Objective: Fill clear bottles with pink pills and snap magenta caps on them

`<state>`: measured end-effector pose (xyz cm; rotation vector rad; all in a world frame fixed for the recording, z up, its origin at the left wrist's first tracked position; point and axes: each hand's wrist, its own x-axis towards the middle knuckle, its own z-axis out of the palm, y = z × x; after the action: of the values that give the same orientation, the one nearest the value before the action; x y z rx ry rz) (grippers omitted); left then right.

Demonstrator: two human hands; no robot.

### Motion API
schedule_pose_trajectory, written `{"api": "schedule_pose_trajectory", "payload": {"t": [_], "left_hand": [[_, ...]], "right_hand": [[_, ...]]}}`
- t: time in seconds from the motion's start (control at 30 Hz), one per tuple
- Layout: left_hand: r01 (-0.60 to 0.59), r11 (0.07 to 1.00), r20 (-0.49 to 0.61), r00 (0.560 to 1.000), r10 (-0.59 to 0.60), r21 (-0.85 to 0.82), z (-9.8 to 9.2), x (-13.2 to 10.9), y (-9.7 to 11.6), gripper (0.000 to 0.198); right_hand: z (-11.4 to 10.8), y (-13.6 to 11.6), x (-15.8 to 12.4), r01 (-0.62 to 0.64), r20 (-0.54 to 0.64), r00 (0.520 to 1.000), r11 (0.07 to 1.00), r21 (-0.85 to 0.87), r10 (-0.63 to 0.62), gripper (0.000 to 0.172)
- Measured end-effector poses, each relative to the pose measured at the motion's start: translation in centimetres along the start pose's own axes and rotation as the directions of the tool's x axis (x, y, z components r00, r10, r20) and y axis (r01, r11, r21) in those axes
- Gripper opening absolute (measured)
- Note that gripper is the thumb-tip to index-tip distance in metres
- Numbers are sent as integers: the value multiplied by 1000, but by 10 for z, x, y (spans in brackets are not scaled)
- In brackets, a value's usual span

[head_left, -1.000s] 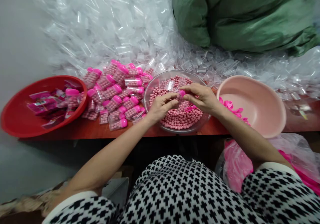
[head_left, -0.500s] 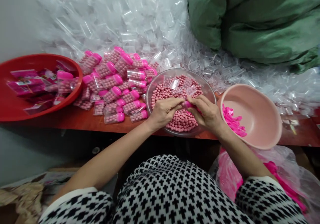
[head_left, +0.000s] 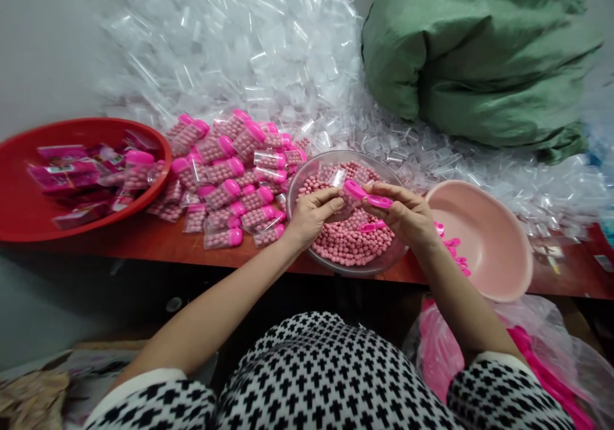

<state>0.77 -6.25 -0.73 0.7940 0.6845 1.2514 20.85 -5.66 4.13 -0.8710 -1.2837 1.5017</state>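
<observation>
My left hand (head_left: 314,215) is closed on a small clear plastic container (head_left: 343,203), held tilted over a bowl. A pink cap (head_left: 355,190) sits at the container's upper end. Between the thumb and fingers of my right hand (head_left: 407,212) is another pink cap (head_left: 378,201), its tip close beside the first. A further pink cap (head_left: 373,226) shows just below my right fingers; whether they hold it I cannot tell. Underneath both hands stands the see-through bowl (head_left: 292,190) of round pink beads (head_left: 352,243), with clear empty containers lying on the beads.
Left of the bowl lie bead-filled containers with pink caps (head_left: 223,171). A red basin (head_left: 29,222) holds pink packets. On the right, a pale pink basin (head_left: 499,231) contains loose pink caps. Behind are heaped clear containers (head_left: 268,52) and a green sack (head_left: 480,65).
My hands have drawn slightly apart, and pink caps now show between and below the fingers. The whole view has shifted, so the table sits lower in the picture.
</observation>
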Motion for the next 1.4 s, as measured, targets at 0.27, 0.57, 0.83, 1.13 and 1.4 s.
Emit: {"api": "schedule_pose_trajectory", "payload": {"t": [0.27, 0.57, 0.83, 1.13, 1.4], "left_hand": [[-397, 808, 144, 917, 372, 436, 0, -5, -11, 18], [-421, 750, 116, 898, 425, 509, -6, -11, -9, 20], [-490, 739, 127, 862, 491, 462, -12, -8, -1, 21], [-563, 652, 162, 806, 570, 508, -20, -21, 0, 24], [-547, 578, 100, 773, 627, 605, -25, -20, -4, 26]], "right_hand": [[11, 7, 13, -296, 58, 953, 955, -28, 297, 47], [45, 28, 17, -295, -3, 954, 940, 173, 300, 27], [57, 25, 24, -299, 140, 951, 936, 187, 275, 20], [67, 20, 23, -266, 126, 959, 960, 90, 254, 28], [80, 35, 34, -207, 42, 978, 972, 110, 203, 17]]}}
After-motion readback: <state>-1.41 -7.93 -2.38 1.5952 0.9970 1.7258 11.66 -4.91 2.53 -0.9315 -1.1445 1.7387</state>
